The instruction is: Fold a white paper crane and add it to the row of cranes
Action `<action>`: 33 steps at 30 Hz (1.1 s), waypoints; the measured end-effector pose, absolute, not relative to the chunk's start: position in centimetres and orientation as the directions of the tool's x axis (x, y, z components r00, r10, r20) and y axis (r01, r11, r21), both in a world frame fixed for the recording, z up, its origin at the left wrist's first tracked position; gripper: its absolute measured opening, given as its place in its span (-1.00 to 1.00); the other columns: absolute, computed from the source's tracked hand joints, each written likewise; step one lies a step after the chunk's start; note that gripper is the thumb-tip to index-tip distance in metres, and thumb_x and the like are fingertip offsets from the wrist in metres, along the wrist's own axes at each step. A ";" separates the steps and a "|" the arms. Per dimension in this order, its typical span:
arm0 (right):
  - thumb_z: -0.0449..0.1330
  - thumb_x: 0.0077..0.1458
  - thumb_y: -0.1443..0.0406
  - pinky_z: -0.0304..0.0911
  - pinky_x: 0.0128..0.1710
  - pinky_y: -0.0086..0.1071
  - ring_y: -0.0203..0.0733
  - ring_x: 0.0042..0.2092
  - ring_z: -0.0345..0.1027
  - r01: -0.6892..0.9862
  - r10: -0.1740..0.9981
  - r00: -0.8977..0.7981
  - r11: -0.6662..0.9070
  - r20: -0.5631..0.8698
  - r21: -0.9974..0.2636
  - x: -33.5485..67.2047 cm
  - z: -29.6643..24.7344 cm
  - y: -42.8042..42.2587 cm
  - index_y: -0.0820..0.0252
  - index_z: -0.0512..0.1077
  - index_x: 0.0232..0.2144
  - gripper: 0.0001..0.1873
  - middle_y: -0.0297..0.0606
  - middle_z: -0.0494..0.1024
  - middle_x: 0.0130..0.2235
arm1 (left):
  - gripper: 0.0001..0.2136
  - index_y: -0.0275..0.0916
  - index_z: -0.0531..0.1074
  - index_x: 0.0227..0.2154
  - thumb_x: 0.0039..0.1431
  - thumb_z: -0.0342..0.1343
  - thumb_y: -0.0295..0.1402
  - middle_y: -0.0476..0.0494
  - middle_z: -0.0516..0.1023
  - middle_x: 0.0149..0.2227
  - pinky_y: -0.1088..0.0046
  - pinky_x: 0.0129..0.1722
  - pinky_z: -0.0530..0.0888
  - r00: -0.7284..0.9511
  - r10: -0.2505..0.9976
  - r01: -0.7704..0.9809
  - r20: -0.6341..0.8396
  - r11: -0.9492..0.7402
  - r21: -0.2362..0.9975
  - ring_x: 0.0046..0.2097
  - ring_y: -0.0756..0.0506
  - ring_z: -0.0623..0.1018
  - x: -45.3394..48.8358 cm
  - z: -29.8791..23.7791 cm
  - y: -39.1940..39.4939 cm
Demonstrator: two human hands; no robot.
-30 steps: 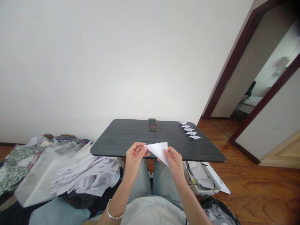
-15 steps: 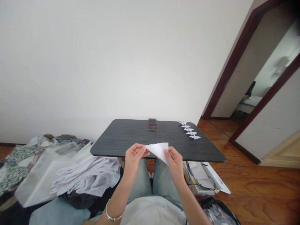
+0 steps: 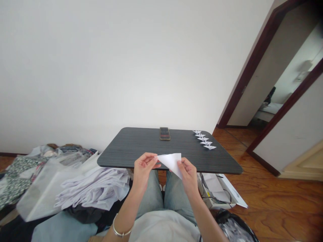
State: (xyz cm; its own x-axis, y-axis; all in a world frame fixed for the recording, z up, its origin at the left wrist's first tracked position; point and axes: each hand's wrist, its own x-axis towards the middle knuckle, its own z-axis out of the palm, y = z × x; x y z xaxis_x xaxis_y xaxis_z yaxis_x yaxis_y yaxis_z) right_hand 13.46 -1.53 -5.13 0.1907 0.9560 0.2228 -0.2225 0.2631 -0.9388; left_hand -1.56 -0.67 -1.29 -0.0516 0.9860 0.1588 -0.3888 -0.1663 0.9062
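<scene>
A white paper folded into a triangle is held above the near edge of the dark table. My left hand pinches its left tip with thumb and fingers. My right hand grips its right lower side, fingers closed on the paper. A silver bracelet sits on my left wrist. Both hands hover over my lap, just in front of the table edge.
Several small folded white paper figures lie in a row at the table's far right. A phone lies at the far middle. A heap of white cloth and bags is on the left; an open doorway on the right.
Hardly anything has moved: both hands keep their hold on the paper triangle, shifting only slightly.
</scene>
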 end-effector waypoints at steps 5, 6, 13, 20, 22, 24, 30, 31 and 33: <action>0.20 -0.07 0.04 0.23 -0.62 -0.47 -0.25 -0.56 0.34 -0.253 0.956 0.195 0.264 0.218 -0.931 13.5 -5.2 -1.5 0.18 0.38 -0.47 -0.68 -0.36 0.49 -0.56 | -0.82 -0.32 0.49 -0.51 -0.22 0.31 -0.35 -0.05 0.55 -0.50 0.52 -0.43 0.53 -0.060 0.988 -0.408 0.139 -0.151 0.900 -0.44 0.02 0.52 -1.5 -1.1 -0.8; 0.21 -0.07 0.04 0.23 -0.62 -0.47 -0.25 -0.56 0.34 -0.260 0.956 0.193 0.267 0.221 -0.928 13.5 -5.2 -1.4 0.18 0.38 -0.47 -0.69 -0.36 0.50 -0.55 | -0.82 -0.33 0.50 -0.52 -0.22 0.31 -0.36 -0.05 0.56 -0.49 0.53 -0.43 0.53 -0.062 0.989 -0.415 0.135 -0.148 0.898 -0.45 0.03 0.52 -1.5 -1.1 -0.8; 0.21 -0.07 0.03 0.24 -0.62 -0.46 -0.25 -0.57 0.34 -0.249 0.956 0.194 0.263 0.218 -0.932 13.5 -5.1 -1.5 0.18 0.38 -0.47 -0.68 -0.36 0.50 -0.56 | -0.82 -0.34 0.52 -0.55 -0.25 0.33 -0.36 -0.10 0.58 -0.45 0.53 -0.42 0.53 -0.027 0.996 -0.439 0.090 -0.093 0.894 -0.44 0.02 0.52 -1.8 -1.3 -0.5; 0.21 -0.08 0.04 0.20 -0.63 -0.48 -0.28 -0.59 0.31 -0.266 0.957 0.191 0.265 0.219 -0.927 13.5 -5.1 -1.5 0.17 0.38 -0.48 -0.69 -0.37 0.49 -0.57 | -0.81 -0.33 0.50 -0.55 -0.27 0.33 -0.36 -0.08 0.58 -0.45 0.54 -0.41 0.52 -0.020 0.997 -0.481 0.073 -0.073 0.873 -0.44 0.04 0.52 -1.8 -1.6 -0.2; 0.21 -0.07 0.05 0.19 -0.62 -0.49 -0.30 -0.60 0.29 -0.262 0.955 0.195 0.270 0.223 -0.927 13.5 -5.2 -1.4 0.18 0.38 -0.49 -0.70 -0.38 0.47 -0.58 | -0.80 -0.33 0.47 -0.56 -0.28 0.34 -0.37 -0.07 0.57 -0.45 0.55 -0.42 0.52 -0.031 0.997 -0.496 0.066 -0.073 0.865 -0.44 0.04 0.52 -1.8 -1.6 -0.2; 0.21 -0.06 0.06 0.18 -0.61 -0.50 -0.31 -0.60 0.26 -0.238 0.951 0.207 0.275 0.228 -0.931 13.6 -5.3 -1.4 0.19 0.38 -0.49 -0.70 -0.38 0.44 -0.59 | -0.79 -0.33 0.44 -0.57 -0.29 0.34 -0.38 -0.06 0.57 -0.45 0.56 -0.44 0.51 -0.046 0.997 -0.499 0.061 -0.076 0.863 -0.44 0.04 0.51 -1.8 -1.6 -0.2; 0.18 -0.04 0.05 0.15 -0.58 -0.48 -0.31 -0.59 0.21 -0.177 0.943 0.223 0.288 0.247 -0.941 13.6 -5.6 -1.4 0.20 0.36 -0.50 -0.69 -0.38 0.40 -0.60 | -0.79 -0.30 0.42 -0.52 -0.28 0.33 -0.42 0.04 0.50 -0.54 0.62 -0.50 0.45 -0.105 0.990 -0.485 0.089 -0.129 0.865 -0.48 0.07 0.48 -1.9 -1.5 -0.2; 0.18 -0.04 0.05 0.15 -0.58 -0.48 -0.31 -0.59 0.20 -0.172 0.942 0.223 0.291 0.250 -0.941 13.6 -5.6 -1.4 0.20 0.35 -0.50 -0.69 -0.38 0.39 -0.60 | -0.78 -0.29 0.42 -0.51 -0.28 0.32 -0.42 0.04 0.49 -0.54 0.63 -0.51 0.44 -0.112 0.989 -0.479 0.095 -0.138 0.867 -0.48 0.07 0.48 -1.9 -1.5 -0.2; 0.17 -0.03 0.05 0.14 -0.59 -0.49 -0.32 -0.60 0.19 -0.169 0.942 0.220 0.293 0.254 -0.941 13.6 -5.7 -1.4 0.20 0.35 -0.49 -0.69 -0.38 0.39 -0.61 | -0.77 -0.29 0.42 -0.49 -0.28 0.32 -0.42 0.04 0.48 -0.54 0.63 -0.52 0.42 -0.120 0.987 -0.464 0.106 -0.150 0.873 -0.48 0.07 0.48 -2.0 -1.5 -0.2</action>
